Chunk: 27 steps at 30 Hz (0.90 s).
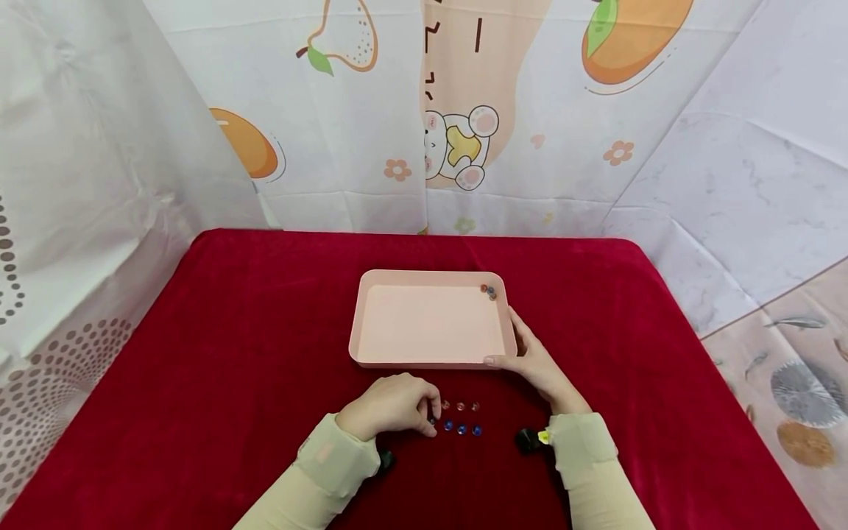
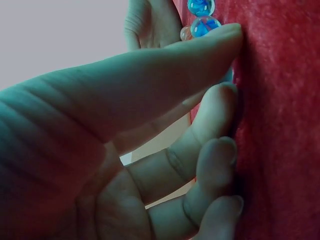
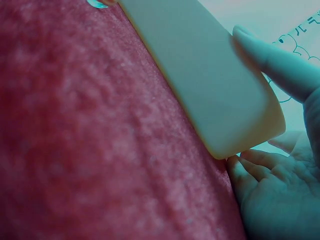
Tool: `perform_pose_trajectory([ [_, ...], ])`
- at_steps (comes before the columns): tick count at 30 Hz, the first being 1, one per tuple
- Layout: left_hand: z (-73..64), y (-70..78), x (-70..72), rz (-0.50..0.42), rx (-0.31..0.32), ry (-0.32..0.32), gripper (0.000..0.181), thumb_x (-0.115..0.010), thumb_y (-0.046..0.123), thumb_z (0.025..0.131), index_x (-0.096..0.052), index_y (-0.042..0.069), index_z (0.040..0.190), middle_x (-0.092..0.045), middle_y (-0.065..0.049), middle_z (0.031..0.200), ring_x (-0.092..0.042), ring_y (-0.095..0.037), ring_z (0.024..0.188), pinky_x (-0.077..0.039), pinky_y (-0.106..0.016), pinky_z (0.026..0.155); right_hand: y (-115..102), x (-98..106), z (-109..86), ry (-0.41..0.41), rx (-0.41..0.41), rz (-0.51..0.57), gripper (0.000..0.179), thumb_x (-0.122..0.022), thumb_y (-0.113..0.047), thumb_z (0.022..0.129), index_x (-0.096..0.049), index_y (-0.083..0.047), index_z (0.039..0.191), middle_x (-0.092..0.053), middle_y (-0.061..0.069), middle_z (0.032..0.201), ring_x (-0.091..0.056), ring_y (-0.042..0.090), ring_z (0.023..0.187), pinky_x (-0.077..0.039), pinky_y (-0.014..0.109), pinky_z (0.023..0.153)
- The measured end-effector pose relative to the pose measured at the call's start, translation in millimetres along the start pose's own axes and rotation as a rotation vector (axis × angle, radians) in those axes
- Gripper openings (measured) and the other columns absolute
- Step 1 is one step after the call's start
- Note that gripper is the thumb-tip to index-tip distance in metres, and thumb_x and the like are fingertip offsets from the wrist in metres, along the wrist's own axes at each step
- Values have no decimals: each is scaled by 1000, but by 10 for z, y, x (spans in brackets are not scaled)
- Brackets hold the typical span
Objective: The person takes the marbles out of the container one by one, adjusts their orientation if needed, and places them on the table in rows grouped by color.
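My left hand (image 1: 396, 405) is down at the tablecloth, pinching a small glass marble (image 2: 228, 76) between thumb and index finger; most of that marble is hidden by the fingers. Just right of it, blue marbles (image 1: 461, 429) lie in a row, with a row of reddish clear marbles (image 1: 460, 406) behind them. A shallow pale pink tray (image 1: 424, 316) stands beyond the rows. My right hand (image 1: 535, 364) grips its near right corner, thumb on the rim and fingers along the outer side. A few marbles (image 1: 490, 291) sit together in the tray's far right corner.
A red velvet cloth (image 1: 265, 331) covers the table. Dark wrist devices show by both cuffs, one black piece (image 1: 528, 440) beside the right sleeve. Behind the table hangs a white curtain (image 1: 344, 147) printed with fruit.
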<state>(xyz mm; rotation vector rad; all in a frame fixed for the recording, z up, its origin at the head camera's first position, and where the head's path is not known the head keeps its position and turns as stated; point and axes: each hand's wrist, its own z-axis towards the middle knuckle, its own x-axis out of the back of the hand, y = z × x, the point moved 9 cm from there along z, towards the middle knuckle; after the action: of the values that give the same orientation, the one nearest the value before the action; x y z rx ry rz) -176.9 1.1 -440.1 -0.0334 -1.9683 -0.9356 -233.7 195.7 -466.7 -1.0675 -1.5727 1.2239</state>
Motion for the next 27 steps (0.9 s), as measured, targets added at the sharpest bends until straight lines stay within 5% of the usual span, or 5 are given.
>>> perform_pose_trajectory([
  [8, -42, -23, 89, -77, -13, -5, 19, -85, 28, 76, -69, 24, 84, -59, 15, 63, -52, -2, 58, -42, -23, 59, 0, -11, 10, -3, 2, 8, 103, -76, -12, 85, -8, -28, 160, -27, 9, 161, -41, 32, 135, -41, 17, 97],
  [14, -121, 19, 302, -118, -34, 56, 18, -82, 29, 80, -69, 21, 89, -60, 16, 69, -52, -2, 62, -43, -23, 62, 0, -5, 10, -10, 12, 12, 103, -76, -11, 86, -6, -24, 160, -22, 12, 163, -38, 34, 138, -39, 17, 98],
  [27, -124, 68, 810, -59, -66, 187, 14, -77, 32, 85, -69, 23, 92, -61, 17, 75, -57, -2, 70, -46, -25, 68, 16, -6, -4, -7, 4, 5, 103, -75, -13, 86, -6, -24, 160, -22, 11, 164, -38, 33, 138, -39, 16, 98],
])
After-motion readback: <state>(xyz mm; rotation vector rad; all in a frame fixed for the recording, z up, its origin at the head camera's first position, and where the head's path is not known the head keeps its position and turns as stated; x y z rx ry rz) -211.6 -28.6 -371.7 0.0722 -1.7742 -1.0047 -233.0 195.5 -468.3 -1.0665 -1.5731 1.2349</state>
